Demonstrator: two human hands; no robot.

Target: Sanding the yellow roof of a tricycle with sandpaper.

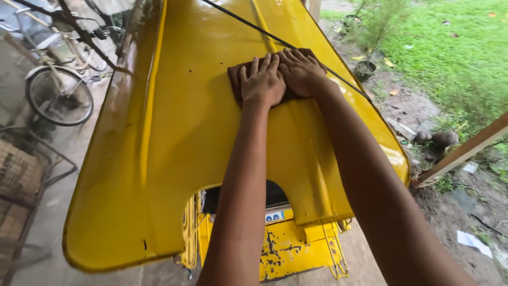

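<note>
Both hands, left hand [263,85] and right hand [302,72], press brown cloth [235,74] onto glossy yellow roof [174,137].

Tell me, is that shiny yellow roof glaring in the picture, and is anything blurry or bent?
In the head view, the yellow roof carries soft sky glare along its left ridge and right edge; both hands, left hand and right hand, press a brown cloth in even daylight with faint shadows; the bicycle looks slightly soft; the wide lens bows the wooden post and stretches the forearms.
</note>
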